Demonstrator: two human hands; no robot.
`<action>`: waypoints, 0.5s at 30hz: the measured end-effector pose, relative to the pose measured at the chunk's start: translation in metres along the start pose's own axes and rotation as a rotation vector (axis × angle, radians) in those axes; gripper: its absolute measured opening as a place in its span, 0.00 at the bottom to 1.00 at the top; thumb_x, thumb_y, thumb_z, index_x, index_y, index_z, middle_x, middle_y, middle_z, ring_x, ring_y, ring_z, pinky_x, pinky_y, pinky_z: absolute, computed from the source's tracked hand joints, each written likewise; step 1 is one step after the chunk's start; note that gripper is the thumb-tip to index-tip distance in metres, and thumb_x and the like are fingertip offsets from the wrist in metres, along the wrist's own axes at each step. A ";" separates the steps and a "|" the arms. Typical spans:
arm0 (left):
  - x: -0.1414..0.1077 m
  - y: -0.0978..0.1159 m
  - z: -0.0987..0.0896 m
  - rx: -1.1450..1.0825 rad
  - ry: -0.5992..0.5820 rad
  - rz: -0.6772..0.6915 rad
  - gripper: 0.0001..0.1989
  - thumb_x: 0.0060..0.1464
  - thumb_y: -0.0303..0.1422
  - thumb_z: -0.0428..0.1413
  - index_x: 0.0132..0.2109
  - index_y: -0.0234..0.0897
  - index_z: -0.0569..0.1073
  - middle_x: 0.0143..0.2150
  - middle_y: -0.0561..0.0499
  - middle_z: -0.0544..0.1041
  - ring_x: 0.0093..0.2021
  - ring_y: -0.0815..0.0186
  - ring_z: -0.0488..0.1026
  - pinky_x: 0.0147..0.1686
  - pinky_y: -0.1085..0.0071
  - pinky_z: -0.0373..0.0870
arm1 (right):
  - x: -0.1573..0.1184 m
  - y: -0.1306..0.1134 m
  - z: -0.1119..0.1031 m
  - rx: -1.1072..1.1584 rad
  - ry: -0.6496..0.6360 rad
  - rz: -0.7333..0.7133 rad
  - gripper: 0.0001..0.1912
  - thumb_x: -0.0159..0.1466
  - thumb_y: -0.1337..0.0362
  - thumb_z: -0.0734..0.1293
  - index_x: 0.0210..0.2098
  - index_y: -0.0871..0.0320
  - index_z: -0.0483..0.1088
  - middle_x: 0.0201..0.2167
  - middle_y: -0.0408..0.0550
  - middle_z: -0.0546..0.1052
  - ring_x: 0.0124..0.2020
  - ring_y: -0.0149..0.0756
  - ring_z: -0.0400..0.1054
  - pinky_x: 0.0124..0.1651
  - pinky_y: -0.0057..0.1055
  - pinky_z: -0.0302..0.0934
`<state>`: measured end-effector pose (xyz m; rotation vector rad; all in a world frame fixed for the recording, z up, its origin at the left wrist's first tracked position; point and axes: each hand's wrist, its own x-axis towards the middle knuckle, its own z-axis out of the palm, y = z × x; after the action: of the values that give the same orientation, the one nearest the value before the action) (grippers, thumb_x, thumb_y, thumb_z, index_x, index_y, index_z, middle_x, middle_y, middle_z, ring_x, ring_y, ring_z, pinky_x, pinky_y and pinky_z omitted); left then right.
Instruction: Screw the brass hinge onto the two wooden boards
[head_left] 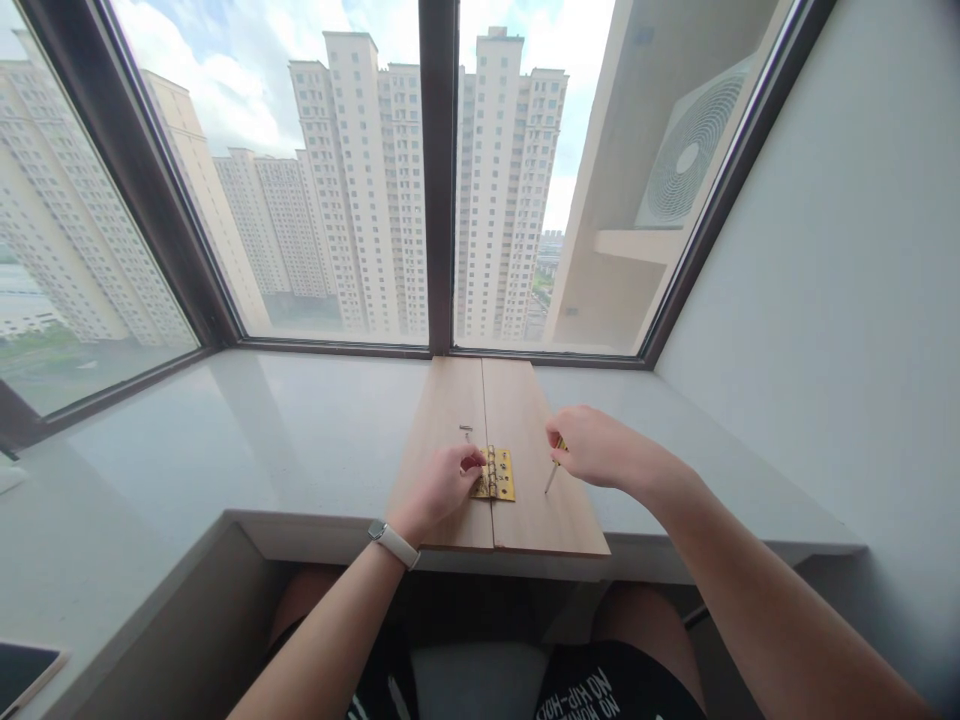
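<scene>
Two light wooden boards (517, 400) lie side by side with a narrow seam between them. A brass-coloured hinge (505, 480) lies open across that seam near the front. My left hand (448, 482) is over the hinge's left leaf, fingertips pinched together; whatever is between them is too small to make out. In my right hand (600, 447), a screwdriver (554, 474) with a partly hidden yellow handle is gripped, its shaft slanting down to the right board, beside the hinge. Small metal screws (466, 428) lie on the left board beyond my left hand.
The boards rest on a white windowsill counter (300, 430), slightly past its front edge. Dark window frames (441, 200) rise behind them, and a white wall (840, 300) stands at the right. A dark flat device (26, 675) lies at the lower left corner.
</scene>
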<state>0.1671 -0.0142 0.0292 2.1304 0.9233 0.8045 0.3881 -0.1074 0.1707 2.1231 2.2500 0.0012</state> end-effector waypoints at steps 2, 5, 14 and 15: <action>-0.001 0.001 -0.001 0.009 -0.010 0.000 0.08 0.60 0.32 0.55 0.42 0.38 0.80 0.41 0.46 0.83 0.41 0.59 0.79 0.42 0.64 0.74 | 0.000 0.000 0.000 0.002 0.004 -0.003 0.05 0.62 0.66 0.67 0.33 0.57 0.75 0.34 0.51 0.80 0.36 0.40 0.74 0.35 0.31 0.58; -0.003 0.004 -0.001 0.038 -0.010 0.020 0.09 0.61 0.31 0.55 0.42 0.39 0.80 0.41 0.47 0.83 0.40 0.59 0.79 0.42 0.64 0.74 | 0.000 0.000 0.000 0.001 0.011 -0.014 0.05 0.62 0.66 0.66 0.33 0.57 0.76 0.34 0.51 0.80 0.36 0.40 0.74 0.35 0.31 0.58; -0.006 0.010 0.001 0.118 0.035 0.113 0.08 0.60 0.27 0.55 0.37 0.38 0.80 0.38 0.47 0.82 0.38 0.61 0.77 0.39 0.69 0.71 | 0.001 -0.005 -0.003 -0.017 0.030 -0.040 0.05 0.61 0.67 0.67 0.31 0.58 0.76 0.33 0.53 0.81 0.37 0.42 0.74 0.34 0.32 0.58; -0.006 0.010 0.002 0.125 0.036 0.118 0.08 0.60 0.27 0.55 0.37 0.38 0.80 0.39 0.47 0.82 0.38 0.61 0.77 0.39 0.69 0.70 | 0.000 -0.005 -0.003 -0.012 0.031 -0.039 0.05 0.61 0.68 0.66 0.31 0.58 0.76 0.33 0.53 0.81 0.36 0.42 0.74 0.34 0.32 0.58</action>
<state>0.1689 -0.0242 0.0344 2.3034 0.8930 0.8664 0.3826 -0.1076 0.1739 2.0873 2.3021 0.0456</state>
